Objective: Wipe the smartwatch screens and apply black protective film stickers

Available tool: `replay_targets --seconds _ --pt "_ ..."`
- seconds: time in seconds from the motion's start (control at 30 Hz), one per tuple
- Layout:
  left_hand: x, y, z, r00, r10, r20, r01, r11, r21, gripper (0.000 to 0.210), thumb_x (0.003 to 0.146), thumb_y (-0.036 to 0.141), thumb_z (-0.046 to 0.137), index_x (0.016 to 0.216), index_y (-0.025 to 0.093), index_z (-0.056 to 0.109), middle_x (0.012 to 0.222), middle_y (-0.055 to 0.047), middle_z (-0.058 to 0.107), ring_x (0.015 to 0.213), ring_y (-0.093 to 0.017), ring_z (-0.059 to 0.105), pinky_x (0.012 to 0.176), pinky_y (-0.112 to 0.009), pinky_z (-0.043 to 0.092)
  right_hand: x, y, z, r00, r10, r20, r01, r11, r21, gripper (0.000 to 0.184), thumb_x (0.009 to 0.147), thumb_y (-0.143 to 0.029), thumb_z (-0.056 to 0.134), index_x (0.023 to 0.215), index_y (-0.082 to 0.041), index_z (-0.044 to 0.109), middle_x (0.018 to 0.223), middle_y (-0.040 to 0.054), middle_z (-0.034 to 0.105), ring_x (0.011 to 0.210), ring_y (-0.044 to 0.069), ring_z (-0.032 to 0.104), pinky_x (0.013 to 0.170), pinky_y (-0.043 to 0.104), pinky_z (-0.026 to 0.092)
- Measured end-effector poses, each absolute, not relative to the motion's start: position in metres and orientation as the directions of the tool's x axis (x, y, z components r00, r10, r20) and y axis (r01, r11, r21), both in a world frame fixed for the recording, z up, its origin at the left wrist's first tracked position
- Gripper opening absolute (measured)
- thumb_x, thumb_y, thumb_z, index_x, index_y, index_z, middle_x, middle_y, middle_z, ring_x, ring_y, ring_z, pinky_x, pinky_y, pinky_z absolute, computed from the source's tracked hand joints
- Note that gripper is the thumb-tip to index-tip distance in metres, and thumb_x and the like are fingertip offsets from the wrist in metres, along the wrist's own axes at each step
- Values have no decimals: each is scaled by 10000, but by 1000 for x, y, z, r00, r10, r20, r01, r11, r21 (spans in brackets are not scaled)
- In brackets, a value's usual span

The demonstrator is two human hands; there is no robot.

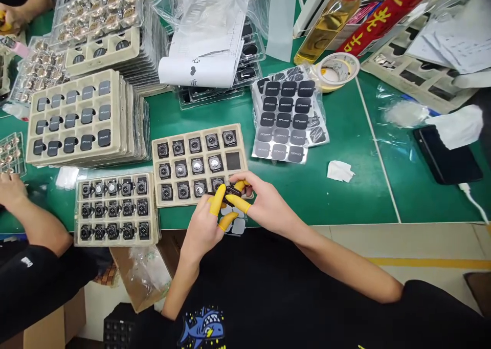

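My left hand (pixel 207 221) and my right hand (pixel 263 203) meet at the near edge of the green table, both with yellow finger cots. Together they pinch a small black watch-case part (pixel 231 190) just above the front row of a beige tray (pixel 199 132) filled with similar square parts; one cell at the tray's right is bare. Below my fingers lies a grey sheet of pads (pixel 236 226). A second tray (pixel 115 177) of parts sits to the left.
Stacks of beige trays (pixel 72 83) stand at the back left. Grey sticker sheets (pixel 286 118) lie right of the tray, a tape roll (pixel 337 68) and bottle (pixel 326 26) behind. A black phone (pixel 447 157) lies right. Another person's arm (pixel 34 221) rests at left.
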State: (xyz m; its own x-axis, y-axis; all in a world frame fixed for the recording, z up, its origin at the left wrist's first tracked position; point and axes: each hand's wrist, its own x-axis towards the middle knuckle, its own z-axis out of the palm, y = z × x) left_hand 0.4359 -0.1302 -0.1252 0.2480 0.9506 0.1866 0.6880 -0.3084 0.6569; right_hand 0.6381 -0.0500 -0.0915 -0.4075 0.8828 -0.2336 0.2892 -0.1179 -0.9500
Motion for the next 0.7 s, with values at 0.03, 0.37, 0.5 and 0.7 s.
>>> replay_targets --seconds 0.03,0.37,0.5,0.7 --pt "437 -130 -125 257 948 187 704 -316 636 556 1129 376 628 1636 183 507 1060 -114 735 972 -279 701 823 -411 661 638 -50 -91 -415 874 -252 282 -139 -949 297 909 -324 715 1200 -269 692 973 10 723 851 207 658 803 374 592" --pt "440 -142 -120 136 988 66 492 -126 862 385 1177 352 446 1410 208 717 1154 -130 806 982 -258 761 867 -403 659 632 -64 -98 -473 875 -108 204 -10 -979 204 1017 -390 716 1183 -276 747 1159 83 764 1063 267 711 955 451 626" --pt "436 -145 -116 146 987 -63 322 12 947 406 1167 504 527 1289 211 780 1119 -107 835 901 -223 770 826 -357 646 634 -59 -100 -478 877 -55 207 51 -977 112 1038 -342 669 1066 -268 747 1111 84 791 1008 269 724 897 432 619" --pt "418 -146 -126 184 983 -1 257 -47 965 817 1006 543 824 1701 280 485 1371 -135 817 1223 -301 819 1093 -462 681 642 -46 -83 -562 805 -190 230 -69 -971 111 998 -364 705 1007 -256 732 983 29 800 868 221 702 818 359 583"
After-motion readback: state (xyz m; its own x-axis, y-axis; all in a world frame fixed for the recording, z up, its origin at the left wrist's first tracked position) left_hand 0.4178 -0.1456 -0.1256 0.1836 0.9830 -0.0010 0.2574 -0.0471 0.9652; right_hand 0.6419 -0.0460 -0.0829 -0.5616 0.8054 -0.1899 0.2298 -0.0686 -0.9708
